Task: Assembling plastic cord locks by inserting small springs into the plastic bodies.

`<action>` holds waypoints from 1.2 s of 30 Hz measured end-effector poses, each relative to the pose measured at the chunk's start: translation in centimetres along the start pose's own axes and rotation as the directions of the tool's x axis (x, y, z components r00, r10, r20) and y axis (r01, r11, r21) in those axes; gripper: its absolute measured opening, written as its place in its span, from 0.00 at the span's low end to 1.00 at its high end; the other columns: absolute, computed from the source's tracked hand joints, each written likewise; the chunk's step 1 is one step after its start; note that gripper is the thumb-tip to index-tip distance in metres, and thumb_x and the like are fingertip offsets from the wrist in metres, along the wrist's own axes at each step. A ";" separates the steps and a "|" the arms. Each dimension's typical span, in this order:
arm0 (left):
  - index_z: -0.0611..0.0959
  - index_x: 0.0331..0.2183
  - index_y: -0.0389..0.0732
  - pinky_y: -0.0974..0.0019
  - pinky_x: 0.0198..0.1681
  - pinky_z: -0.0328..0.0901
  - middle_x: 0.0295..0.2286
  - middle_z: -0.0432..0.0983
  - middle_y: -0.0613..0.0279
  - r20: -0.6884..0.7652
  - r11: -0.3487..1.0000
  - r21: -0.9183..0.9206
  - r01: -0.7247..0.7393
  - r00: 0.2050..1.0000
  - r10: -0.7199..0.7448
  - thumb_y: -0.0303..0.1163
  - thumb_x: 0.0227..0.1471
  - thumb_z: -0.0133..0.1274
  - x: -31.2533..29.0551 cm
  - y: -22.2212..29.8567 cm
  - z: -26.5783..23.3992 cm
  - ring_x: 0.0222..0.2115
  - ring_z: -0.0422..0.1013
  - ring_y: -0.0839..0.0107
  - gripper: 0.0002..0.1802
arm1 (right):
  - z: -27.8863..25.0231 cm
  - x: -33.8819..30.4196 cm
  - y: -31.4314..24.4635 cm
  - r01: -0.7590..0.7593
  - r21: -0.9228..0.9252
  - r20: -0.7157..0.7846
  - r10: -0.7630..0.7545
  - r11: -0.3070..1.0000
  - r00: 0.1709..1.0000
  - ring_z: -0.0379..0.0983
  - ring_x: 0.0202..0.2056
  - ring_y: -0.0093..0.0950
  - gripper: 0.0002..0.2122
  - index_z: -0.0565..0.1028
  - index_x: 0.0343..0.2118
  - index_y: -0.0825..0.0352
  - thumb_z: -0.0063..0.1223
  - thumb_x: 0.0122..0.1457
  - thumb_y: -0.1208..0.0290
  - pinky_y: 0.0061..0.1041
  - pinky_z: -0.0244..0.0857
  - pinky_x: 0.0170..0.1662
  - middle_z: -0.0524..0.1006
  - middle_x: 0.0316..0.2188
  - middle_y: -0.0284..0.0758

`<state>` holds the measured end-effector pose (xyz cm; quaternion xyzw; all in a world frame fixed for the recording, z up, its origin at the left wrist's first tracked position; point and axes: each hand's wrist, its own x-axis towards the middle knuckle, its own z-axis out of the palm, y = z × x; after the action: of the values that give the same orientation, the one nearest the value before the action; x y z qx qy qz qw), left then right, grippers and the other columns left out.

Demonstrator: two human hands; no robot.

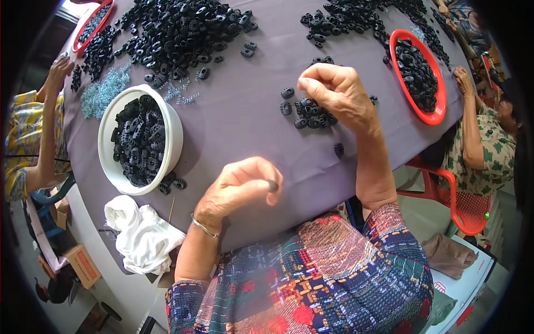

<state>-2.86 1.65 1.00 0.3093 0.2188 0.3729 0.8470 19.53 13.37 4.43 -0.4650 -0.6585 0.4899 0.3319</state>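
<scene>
My left hand (pixel 245 186) is closed near the table's front edge, pinching a small black plastic piece (pixel 272 186) between thumb and forefinger; the piece looks like part of a cord lock. To the right and farther up, my right hand (pixel 338 94) hovers over a small cluster of black cord locks (pixel 308 114). Its thumb and forefinger are pressed together, and whatever sits between them is too small or hidden to make out. One loose cord lock (pixel 339 149) lies by my right wrist. Two others (pixel 286 100) rest just left of the cluster.
A white tub (pixel 174 146) full of black pieces stands at left, beside a white cloth (pixel 146 236) and pale blue springs (pixel 105 92). A large black heap (pixel 183 33) covers the far side. Red basins (pixel 395 55) hold more. People sit at both sides of the purple-grey tablecloth (pixel 239 111).
</scene>
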 end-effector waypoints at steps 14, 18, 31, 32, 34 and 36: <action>0.76 0.32 0.34 0.70 0.35 0.66 0.31 0.73 0.59 -0.143 0.999 0.018 0.038 0.989 -0.035 0.25 0.53 0.53 0.1 -0.3 0.0 0.29 0.70 0.74 0.04 | -0.6 0.3 1.9 0.015 -0.244 -0.136 -0.050 0.970 0.989 0.73 0.23 0.25 0.09 0.75 0.31 0.72 0.56 0.56 0.69 0.26 0.66 0.29 0.77 0.21 0.38; 0.76 0.32 0.34 0.70 0.36 0.66 0.31 0.73 0.59 -0.117 0.998 0.059 0.021 0.993 -0.014 0.25 0.54 0.52 0.3 -0.5 0.1 0.30 0.70 0.74 0.04 | -0.5 0.2 1.1 0.084 -0.365 -0.123 -0.138 0.927 0.983 0.72 0.23 0.30 0.08 0.75 0.28 0.71 0.56 0.55 0.69 0.28 0.65 0.29 0.75 0.21 0.40; 0.76 0.36 0.38 0.70 0.39 0.68 0.40 0.72 0.63 -0.190 0.976 0.212 0.053 0.982 -0.012 0.25 0.54 0.53 -0.3 -0.9 0.5 0.37 0.71 0.74 0.06 | -2.5 -4.7 -1.1 0.297 -0.573 0.329 -0.117 0.764 0.937 0.72 0.30 0.39 0.11 0.72 0.33 0.68 0.56 0.52 0.65 0.35 0.66 0.35 0.72 0.28 0.40; 0.76 0.38 0.38 0.70 0.39 0.68 0.39 0.72 0.65 -0.179 0.975 0.222 0.028 0.984 0.012 0.26 0.54 0.53 -0.5 -1.2 0.6 0.36 0.71 0.75 0.08 | -2.8 -5.7 -0.4 0.330 -0.588 0.378 -0.109 0.739 0.919 0.72 0.31 0.39 0.13 0.71 0.35 0.67 0.58 0.51 0.66 0.35 0.66 0.35 0.72 0.30 0.41; 0.74 0.44 0.38 0.73 0.39 0.67 0.36 0.70 0.68 -0.132 0.951 0.300 0.077 0.990 -0.038 0.28 0.55 0.53 0.1 -1.3 0.4 0.34 0.69 0.78 0.14 | -2.9 -8.2 -0.1 0.144 -0.600 0.311 0.064 0.787 0.948 0.70 0.30 0.39 0.13 0.70 0.36 0.67 0.58 0.50 0.69 0.36 0.65 0.33 0.70 0.29 0.40; 0.74 0.45 0.37 0.72 0.43 0.65 0.35 0.71 0.68 -0.103 0.949 0.304 0.079 0.993 -0.049 0.29 0.54 0.54 0.6 -1.2 0.9 0.38 0.68 0.78 0.16 | -2.4 -9.4 0.1 0.081 -0.616 0.236 0.085 0.784 0.968 0.67 0.25 0.34 0.11 0.70 0.35 0.68 0.57 0.48 0.76 0.31 0.63 0.30 0.68 0.30 0.38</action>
<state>-1.39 1.14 0.77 0.4124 0.3239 0.3206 0.7888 24.97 5.42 5.27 -0.4830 -0.8189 0.3011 0.0740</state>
